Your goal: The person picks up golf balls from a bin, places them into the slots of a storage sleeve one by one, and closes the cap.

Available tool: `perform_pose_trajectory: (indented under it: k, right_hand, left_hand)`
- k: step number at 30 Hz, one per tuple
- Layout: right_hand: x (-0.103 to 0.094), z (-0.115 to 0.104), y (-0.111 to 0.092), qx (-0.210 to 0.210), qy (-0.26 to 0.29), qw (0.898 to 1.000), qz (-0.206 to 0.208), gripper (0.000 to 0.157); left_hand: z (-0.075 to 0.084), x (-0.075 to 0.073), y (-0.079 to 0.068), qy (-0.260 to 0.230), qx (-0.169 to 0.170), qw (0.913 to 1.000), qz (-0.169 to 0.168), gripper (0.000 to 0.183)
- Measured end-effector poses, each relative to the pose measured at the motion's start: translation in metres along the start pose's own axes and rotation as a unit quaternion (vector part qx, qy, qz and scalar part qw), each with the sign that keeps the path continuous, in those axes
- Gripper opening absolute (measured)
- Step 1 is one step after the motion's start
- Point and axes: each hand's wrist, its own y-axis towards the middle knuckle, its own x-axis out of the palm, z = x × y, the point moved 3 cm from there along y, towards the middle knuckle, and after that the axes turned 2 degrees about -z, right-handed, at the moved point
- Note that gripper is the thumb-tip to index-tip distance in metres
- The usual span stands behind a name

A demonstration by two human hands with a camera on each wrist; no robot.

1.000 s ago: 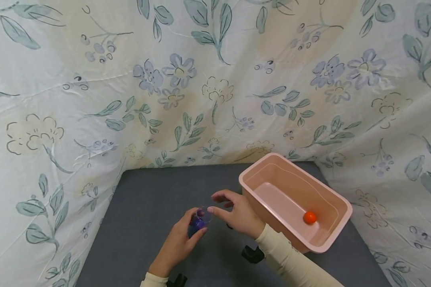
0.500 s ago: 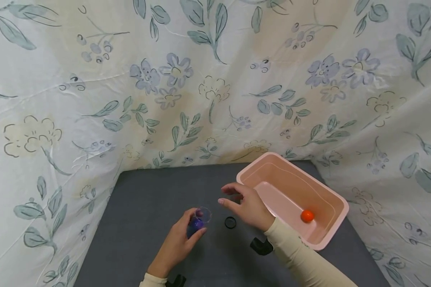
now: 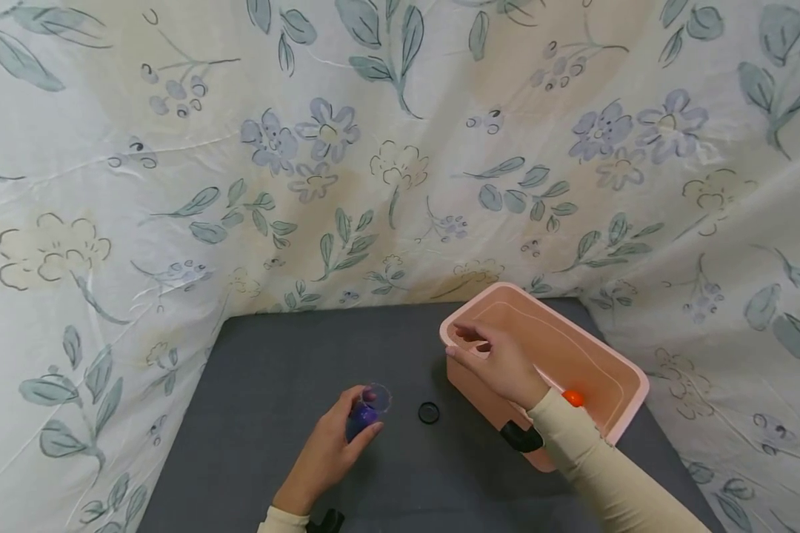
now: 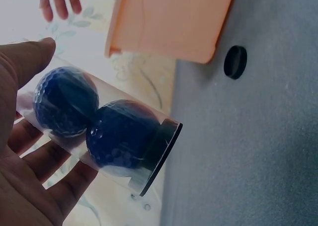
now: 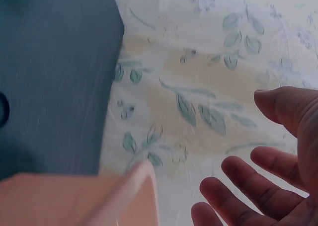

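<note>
My left hand [image 3: 330, 451] grips a clear plastic tube [image 3: 377, 400] with its fingers and thumb around it. Inside sit two dark blue dimpled golf balls [image 4: 121, 131], and a black cap [image 4: 161, 156] closes the bottom end. The tube's upper end has no cap on it. My right hand [image 3: 503, 363] holds nothing; its fingers are loosely bent over the near left rim of a pink bin [image 3: 480, 392]. An orange ball [image 3: 573, 398] lies in that bin, partly covered by the right sleeve.
A black ring-shaped cap [image 3: 430, 412] lies on the dark grey table [image 3: 293, 363] between the left hand and the bin. Floral cloth [image 3: 400, 185] hangs behind the table and along both sides.
My right hand has moved away from the tube, rightward over the bin's rim, bringing the black cap on the table into full view. The left hand and tube stay nearly still.
</note>
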Motion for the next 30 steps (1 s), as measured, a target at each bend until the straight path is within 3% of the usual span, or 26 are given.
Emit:
perform_pose_trajectory:
  k: [12, 22, 30]
  right_hand:
    - [-0.031, 0.03, 0.011, 0.026, -0.048, 0.998, 0.004, 0.052]
    - [-0.046, 0.058, 0.013, 0.072, -0.088, 0.993, -0.036, 0.06]
    - [-0.055, 0.069, 0.013, 0.103, -0.098, 0.989, -0.045, 0.066]
  left_hand:
    - [0.0, 0.0, 0.0, -0.011, -0.013, 0.9998, -0.004, 0.052]
    - [0.0, -0.001, 0.001, -0.014, -0.02, 0.9997, -0.004, 0.052]
    - [0.0, -0.001, 0.001, -0.01, -0.011, 0.9999, -0.004, 0.052]
